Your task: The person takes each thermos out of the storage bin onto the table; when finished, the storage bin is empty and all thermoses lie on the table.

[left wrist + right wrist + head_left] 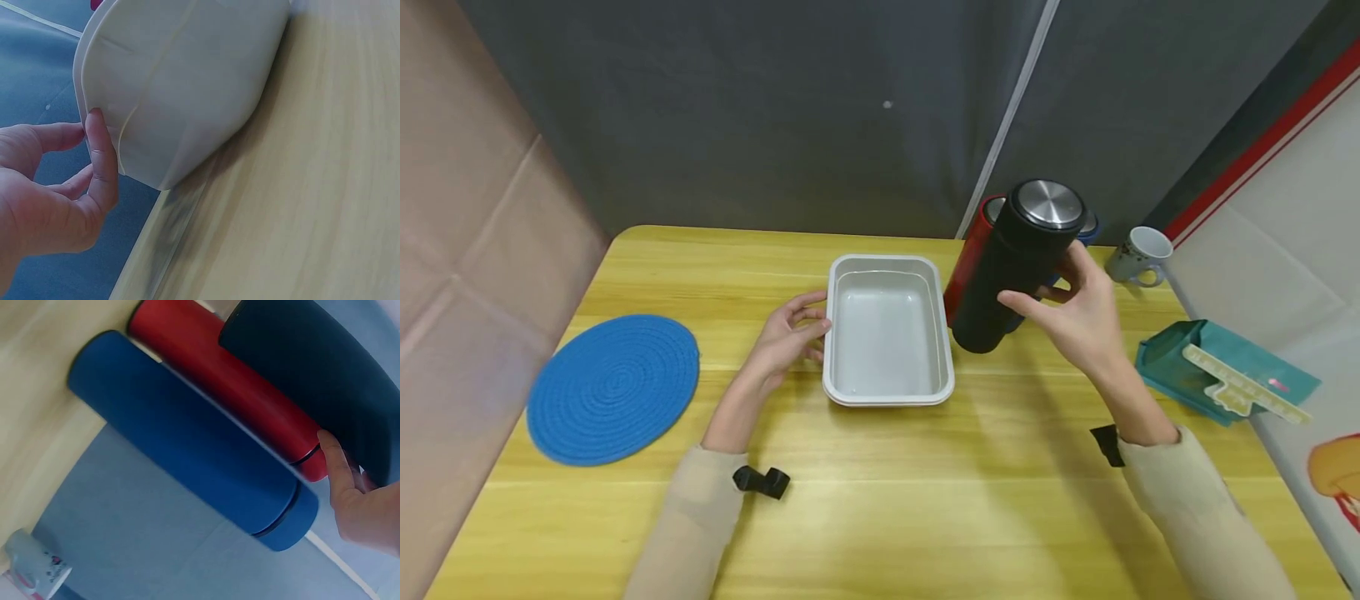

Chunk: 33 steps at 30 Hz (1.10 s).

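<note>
My right hand [1078,312] grips a black thermos [1018,258] with a steel-topped lid, thumb on its near side. The thermos leans in the head view, its base overlapping the table near the container. Behind it, partly hidden, stand a red thermos [231,381] and a blue thermos [187,437], both showing well in the right wrist view. My left hand [786,337] pinches the left rim of a deep white rectangular container [891,398]. From the left wrist view, one finger [100,150] lies against its outer wall, just under the rim. No contents show inside the container.
A round blue woven mat [613,387] lies on the left of the wooden table [880,508]. Toward the right edge are a patterned mug [1138,254] and a teal packet [1217,375] with a cream clip [1240,383]. A dark panel [760,117] rises behind the table.
</note>
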Each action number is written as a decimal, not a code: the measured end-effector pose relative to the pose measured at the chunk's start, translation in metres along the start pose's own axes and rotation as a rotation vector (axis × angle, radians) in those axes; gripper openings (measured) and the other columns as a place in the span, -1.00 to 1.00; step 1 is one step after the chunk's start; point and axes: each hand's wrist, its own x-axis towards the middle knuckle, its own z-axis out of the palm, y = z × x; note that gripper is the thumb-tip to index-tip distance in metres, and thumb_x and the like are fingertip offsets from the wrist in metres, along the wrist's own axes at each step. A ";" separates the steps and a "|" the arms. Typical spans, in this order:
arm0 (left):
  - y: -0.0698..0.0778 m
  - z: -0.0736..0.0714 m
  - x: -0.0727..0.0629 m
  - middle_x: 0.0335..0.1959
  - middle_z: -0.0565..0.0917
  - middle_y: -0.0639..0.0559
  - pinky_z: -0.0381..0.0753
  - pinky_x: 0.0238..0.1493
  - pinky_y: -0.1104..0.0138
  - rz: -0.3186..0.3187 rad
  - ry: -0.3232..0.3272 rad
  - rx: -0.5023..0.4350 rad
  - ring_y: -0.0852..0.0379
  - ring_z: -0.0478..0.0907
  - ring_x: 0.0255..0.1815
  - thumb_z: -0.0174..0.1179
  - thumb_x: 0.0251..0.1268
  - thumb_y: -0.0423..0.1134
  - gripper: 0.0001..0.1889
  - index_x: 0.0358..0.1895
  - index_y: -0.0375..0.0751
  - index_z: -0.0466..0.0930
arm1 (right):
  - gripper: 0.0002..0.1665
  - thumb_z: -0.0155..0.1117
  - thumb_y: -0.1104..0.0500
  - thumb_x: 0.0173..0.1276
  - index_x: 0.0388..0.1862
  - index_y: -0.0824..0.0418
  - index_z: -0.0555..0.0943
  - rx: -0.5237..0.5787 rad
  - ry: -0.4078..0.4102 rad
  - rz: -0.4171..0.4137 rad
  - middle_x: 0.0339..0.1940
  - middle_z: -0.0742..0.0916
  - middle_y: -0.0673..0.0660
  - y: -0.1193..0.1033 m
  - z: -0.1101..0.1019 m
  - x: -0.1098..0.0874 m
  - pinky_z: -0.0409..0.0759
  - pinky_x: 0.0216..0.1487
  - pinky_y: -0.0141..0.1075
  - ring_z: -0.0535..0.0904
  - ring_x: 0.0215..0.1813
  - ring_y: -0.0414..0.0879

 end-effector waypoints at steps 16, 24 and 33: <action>0.000 0.000 -0.001 -0.04 0.45 -0.11 0.68 -0.48 0.33 -0.002 0.006 -0.009 0.06 0.53 -0.31 0.15 0.32 -0.46 -0.46 0.36 -0.21 0.30 | -0.21 0.53 0.31 0.06 0.30 0.10 0.44 -0.092 0.061 0.099 0.04 0.59 -0.03 0.026 -0.022 -0.021 0.59 -0.14 -0.57 0.54 -0.03 -0.18; 0.001 0.000 -0.002 -0.06 0.45 -0.11 0.69 -0.48 0.33 -0.004 0.001 -0.013 0.05 0.52 -0.30 0.15 0.31 -0.46 -0.46 0.36 -0.21 0.31 | -0.20 0.52 0.37 0.04 0.28 0.12 0.44 -0.078 0.102 0.123 0.02 0.58 -0.03 0.041 -0.032 -0.028 0.60 -0.16 -0.57 0.56 -0.05 -0.18; 0.000 -0.001 -0.003 -0.04 0.46 -0.12 0.69 -0.46 0.30 -0.010 -0.004 -0.011 0.03 0.53 -0.28 0.16 0.32 -0.46 -0.46 0.35 -0.18 0.32 | -0.22 0.52 0.38 0.03 0.26 0.12 0.46 -0.089 0.151 0.189 -0.02 0.59 -0.06 0.056 -0.045 -0.037 0.60 -0.18 -0.59 0.56 -0.06 -0.21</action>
